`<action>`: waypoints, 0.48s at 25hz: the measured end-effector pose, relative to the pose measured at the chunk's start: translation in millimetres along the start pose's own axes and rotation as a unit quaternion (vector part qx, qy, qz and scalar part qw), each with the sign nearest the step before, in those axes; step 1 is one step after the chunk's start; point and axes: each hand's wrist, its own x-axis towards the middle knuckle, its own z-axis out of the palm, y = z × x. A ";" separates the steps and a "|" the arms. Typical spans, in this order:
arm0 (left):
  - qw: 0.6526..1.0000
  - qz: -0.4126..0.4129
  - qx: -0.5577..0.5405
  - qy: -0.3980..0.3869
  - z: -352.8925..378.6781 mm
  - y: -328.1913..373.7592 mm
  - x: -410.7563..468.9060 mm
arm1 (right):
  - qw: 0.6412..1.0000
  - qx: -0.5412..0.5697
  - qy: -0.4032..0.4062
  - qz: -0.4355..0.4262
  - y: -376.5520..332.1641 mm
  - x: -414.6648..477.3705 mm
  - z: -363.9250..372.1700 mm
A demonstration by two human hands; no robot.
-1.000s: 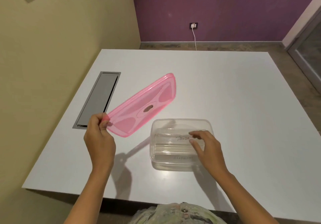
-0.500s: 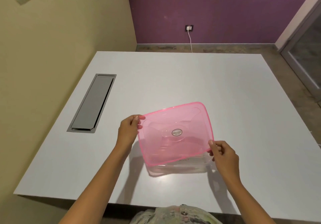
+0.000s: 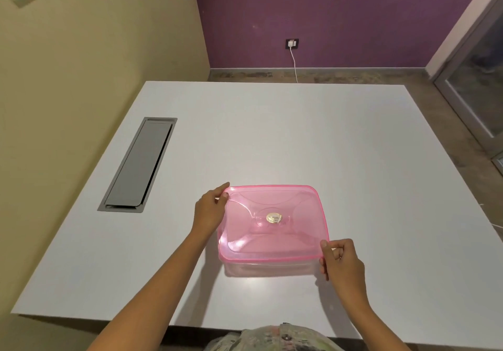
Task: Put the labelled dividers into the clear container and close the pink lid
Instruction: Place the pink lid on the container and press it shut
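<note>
Both hands [image 3: 209, 209] at pink lid's [image 3: 272, 222] opposite corners

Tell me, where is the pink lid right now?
In the head view, the pink lid lies on top of the clear container near the table's front edge, held between the left hand and the right hand.

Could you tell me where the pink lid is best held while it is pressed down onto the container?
Probably by its rim at opposite corners, from the sides: the pink lid lies flat, the left hand at its far-left corner, the right hand at its near-right.
</note>
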 end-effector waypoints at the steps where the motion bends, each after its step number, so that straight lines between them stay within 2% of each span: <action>1: 1.000 -0.001 0.012 0.001 1.9 -0.3 3.1 | 1.000 -0.016 0.000 -0.007 0.8 -1.1 1.8; 5: 1.000 0.008 0.022 0.011 12.6 -2.6 7.9 | 0.999 -0.050 0.006 -0.018 6.4 -5.1 4.5; 9: 0.998 0.003 -0.030 0.057 22.0 -4.3 3.8 | 0.998 -0.062 0.009 -0.012 7.9 -5.7 4.2; 12: 0.996 0.019 -0.030 0.082 28.2 -5.9 1.6 | 0.997 -0.079 0.012 -0.006 8.3 -2.7 3.6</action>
